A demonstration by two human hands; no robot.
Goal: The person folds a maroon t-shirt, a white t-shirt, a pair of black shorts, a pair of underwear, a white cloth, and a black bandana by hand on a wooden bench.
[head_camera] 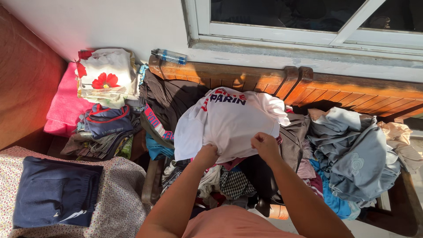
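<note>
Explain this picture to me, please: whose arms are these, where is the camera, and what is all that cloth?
There is no machine here. The camera sits on a person's head and looks down, so the two bare arms rising from the bottom edge are that person's own. The left hand and right hand each pinch the lower hem of a white T-shirt with printed lettering, spread over a heap of mixed clothes on a wooden bench. A grey garment lies at the right. At the left sit a floral cloth, a pink cushion and a folded navy garment. A plastic bottle lies by the wall under the window.
</note>
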